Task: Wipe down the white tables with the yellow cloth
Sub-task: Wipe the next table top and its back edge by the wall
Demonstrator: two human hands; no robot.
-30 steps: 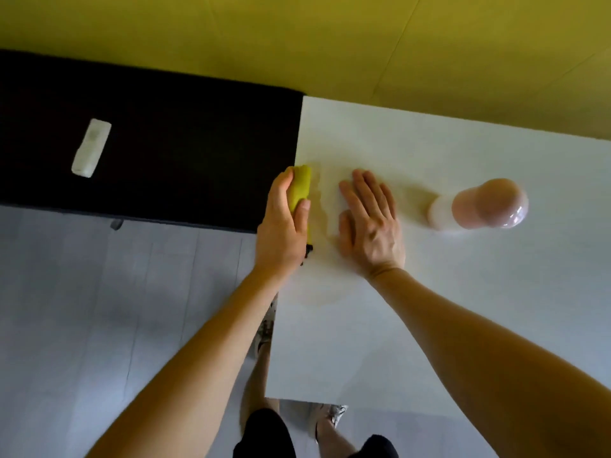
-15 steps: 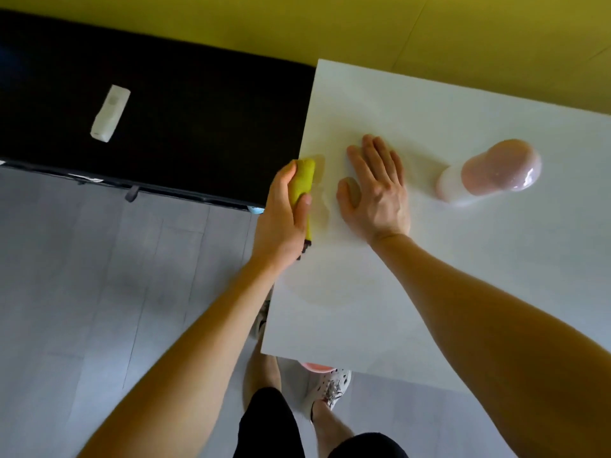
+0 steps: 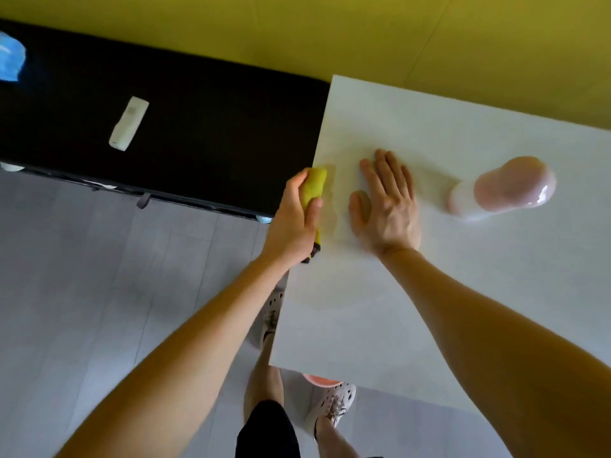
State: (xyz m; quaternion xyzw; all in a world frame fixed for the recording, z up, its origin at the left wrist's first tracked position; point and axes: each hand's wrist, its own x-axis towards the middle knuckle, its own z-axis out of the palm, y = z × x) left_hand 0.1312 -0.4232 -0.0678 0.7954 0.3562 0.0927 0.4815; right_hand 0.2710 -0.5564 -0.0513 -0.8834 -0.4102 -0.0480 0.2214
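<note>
Yellow wall fills the background, with grey floor tiles below. Left of the white table we see a black bench meeting the far part of the table's left edge, and a small white oblong thing lies on it, well away from the table. At the table's left edge the left hand has its fingers and thumb curled round the bunched yellow cloth, which presses against that edge. Just inside the edge the right hand lies flat on the tabletop with straight fingers, holding nothing, near the cloth but apart from it. Further right on the table stands a pink rounded object; we cannot tell what it is. We judge that the edge is being wiped. The next move calls for drawing the cloth along the edge or back across the top, and for going round the pink object or lifting it.
</note>
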